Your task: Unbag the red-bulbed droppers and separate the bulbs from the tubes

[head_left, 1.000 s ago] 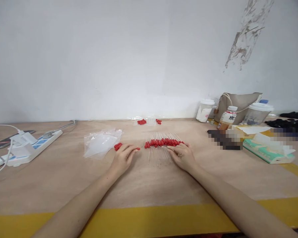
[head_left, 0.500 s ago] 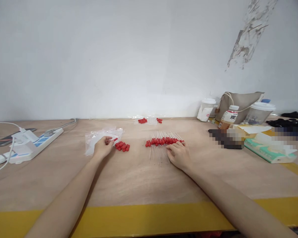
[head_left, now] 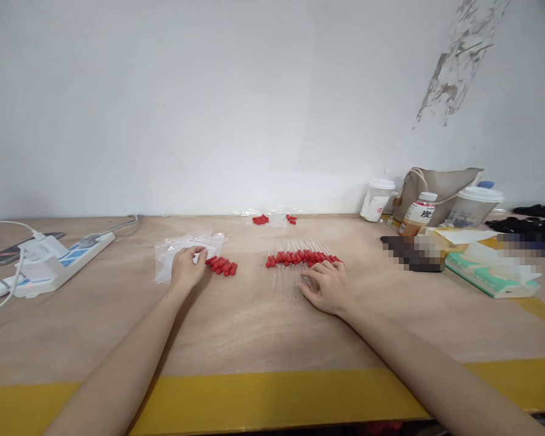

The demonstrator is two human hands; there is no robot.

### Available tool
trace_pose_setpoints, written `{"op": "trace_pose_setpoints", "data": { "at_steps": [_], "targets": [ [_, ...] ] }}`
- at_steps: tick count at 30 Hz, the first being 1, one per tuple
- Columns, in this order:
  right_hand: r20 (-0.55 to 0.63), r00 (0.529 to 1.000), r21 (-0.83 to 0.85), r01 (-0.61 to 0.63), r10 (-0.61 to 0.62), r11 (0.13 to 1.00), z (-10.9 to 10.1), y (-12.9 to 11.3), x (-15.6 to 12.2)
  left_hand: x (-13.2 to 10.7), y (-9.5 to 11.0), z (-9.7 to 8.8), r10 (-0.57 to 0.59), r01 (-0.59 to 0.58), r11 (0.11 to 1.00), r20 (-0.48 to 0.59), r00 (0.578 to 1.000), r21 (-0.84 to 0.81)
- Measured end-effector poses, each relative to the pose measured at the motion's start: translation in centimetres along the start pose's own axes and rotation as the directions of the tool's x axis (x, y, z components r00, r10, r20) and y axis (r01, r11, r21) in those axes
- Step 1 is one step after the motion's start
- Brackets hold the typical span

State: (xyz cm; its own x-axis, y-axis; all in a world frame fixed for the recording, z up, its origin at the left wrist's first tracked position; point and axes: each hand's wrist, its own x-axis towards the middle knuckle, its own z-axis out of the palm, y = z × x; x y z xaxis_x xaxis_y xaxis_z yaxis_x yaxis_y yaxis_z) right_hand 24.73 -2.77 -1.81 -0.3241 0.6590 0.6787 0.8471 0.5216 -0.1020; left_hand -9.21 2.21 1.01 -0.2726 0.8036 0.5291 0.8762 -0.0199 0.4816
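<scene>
A row of clear glass droppers with red bulbs [head_left: 300,259] lies side by side at the middle of the wooden table [head_left: 254,327]. My right hand [head_left: 327,284] rests on the droppers' glass stems at the row's right end, fingers spread flat. A smaller pile of red-bulbed droppers [head_left: 222,265] lies to the left. My left hand [head_left: 187,267] sits just left of that pile, on clear plastic bags [head_left: 177,253]. Its fingers are curled, with the tips at the pile's near end. Whether they pinch a dropper or the bag is unclear.
More red bulbs in clear plastic [head_left: 272,220] lie by the wall. A power strip with plugs and cables [head_left: 49,260] is at the left. Cups, a drink bottle [head_left: 416,215], a beige bag [head_left: 440,191] and a tissue pack [head_left: 490,275] crowd the right. Yellow tape [head_left: 272,396] edges the table front.
My left hand carried a red-bulbed dropper left from beside the row to the small pile by the bags. My right hand slid slightly back along the stems.
</scene>
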Motion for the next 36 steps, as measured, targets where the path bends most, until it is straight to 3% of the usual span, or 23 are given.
{"op": "trace_pose_setpoints", "data": {
  "at_steps": [3, 6, 8, 10, 13, 15, 21, 26, 30, 33, 36],
  "targets": [
    [-0.003, 1.0, 0.0, -0.009, 0.009, 1.0, -0.1, -0.1, 0.0, -0.7, 1.1, -0.2, 0.165, -0.163, 0.986, -0.186, 0.969, 0.027],
    [-0.036, 0.998, -0.004, -0.047, 0.047, 0.999, 0.1, 0.2, 0.1, -1.9, 2.8, -0.2, 0.278, -0.283, 0.959, -0.205, 0.938, 0.005],
    [-0.063, 0.994, 0.006, -0.092, 0.092, 0.996, 0.2, 0.6, 0.2, -2.9, 4.2, 0.1, 0.335, -0.343, 0.938, -0.117, 0.935, -0.049],
    [-0.078, 0.987, 0.03, -0.136, 0.138, 0.99, 0.3, 1.1, 0.3, -3.8, 5.8, 0.7, 0.387, -0.38, 0.917, 0.041, 0.921, -0.123],
    [-0.077, 0.979, 0.057, -0.186, 0.19, 0.981, 0.4, 1.8, 0.4, -4.4, 7.9, 2.2, 0.444, -0.411, 0.895, 0.259, 0.858, -0.175],
    [-0.074, 0.975, 0.067, -0.205, 0.21, 0.976, 0.3, 2.1, 0.4, -4.3, 9.0, 3.3, 0.437, -0.399, 0.899, 0.323, 0.84, -0.18],
    [-0.07, 0.967, 0.093, -0.24, 0.247, 0.966, -0.1, 1.9, 0.4, -3.2, 10.8, 5.6, 0.309, -0.285, 0.951, 0.41, 0.858, -0.12],
    [-0.055, 0.964, 0.082, -0.257, 0.262, 0.963, -0.4, 1.7, 0.5, -3.4, 11.1, 6.0, 0.194, -0.182, 0.981, 0.373, 0.907, -0.068],
    [-0.08, 0.968, 0.116, -0.228, 0.238, 0.967, -0.2, 1.9, 0.3, -3.3, 10.3, 4.5, 0.16, -0.148, 0.987, 0.281, 0.946, -0.062],
    [-0.154, 0.976, 0.144, -0.133, 0.154, 0.981, 0.1, 1.9, 0.3, -3.3, 9.1, 2.7, 0.283, -0.263, 0.958, 0.212, 0.936, -0.115],
    [-0.234, 0.969, 0.111, -0.053, 0.078, 0.992, 0.0, 1.4, 0.3, -4.1, 7.8, 1.5, 0.519, -0.503, 0.852, 0.109, 0.848, -0.145]
  ]
}}
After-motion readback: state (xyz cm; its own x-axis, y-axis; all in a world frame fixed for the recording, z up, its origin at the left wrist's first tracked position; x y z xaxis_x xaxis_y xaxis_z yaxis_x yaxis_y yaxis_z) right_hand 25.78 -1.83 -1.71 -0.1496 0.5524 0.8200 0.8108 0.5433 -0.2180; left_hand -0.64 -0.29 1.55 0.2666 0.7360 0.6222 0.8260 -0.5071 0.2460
